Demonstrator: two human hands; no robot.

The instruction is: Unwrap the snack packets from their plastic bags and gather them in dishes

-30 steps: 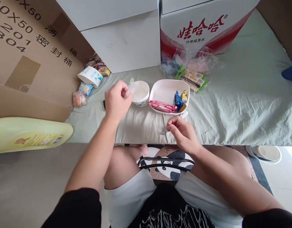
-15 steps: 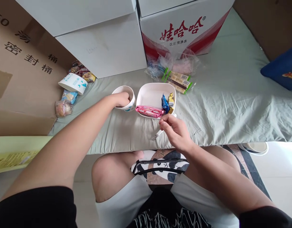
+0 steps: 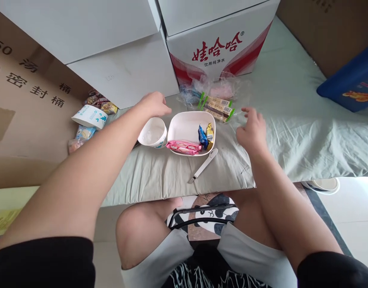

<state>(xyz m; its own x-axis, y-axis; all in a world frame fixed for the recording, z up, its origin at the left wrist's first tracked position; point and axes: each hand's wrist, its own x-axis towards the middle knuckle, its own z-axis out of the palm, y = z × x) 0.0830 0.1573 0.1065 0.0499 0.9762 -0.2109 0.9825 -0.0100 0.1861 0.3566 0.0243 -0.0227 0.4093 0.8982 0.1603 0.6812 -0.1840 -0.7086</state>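
Note:
My left hand [image 3: 155, 105] hovers just beyond a white paper bowl [image 3: 153, 140], fingers reaching right with nothing visible in them. To the right of the snack bars hangs my right hand [image 3: 253, 130], its fingers apart and holding nothing. Between the hands stands a white plastic tray [image 3: 178, 124]. In it lie a pink wafer packet [image 3: 184, 147] along the front side, a blue-wrapped snack [image 3: 203, 137] and a yellow-wrapped snack [image 3: 209, 134]. Behind the tray are snack bars [image 3: 218, 108] in green-ended clear wrappers. A white utility knife [image 3: 204, 165] lies before the tray.
A clear plastic bag [image 3: 198, 88] lies crumpled against a white-and-red carton [image 3: 216, 54]. On the left, another paper bowl [image 3: 90, 116] lies among several snack packets by a brown carton [image 3: 30, 104]. A blue bag or box [image 3: 350, 90] stands at right.
My left hand has come out of the paper bowl and moved up beyond it. My right hand has moved right and away from me, off the knife area. The view has shifted slightly.

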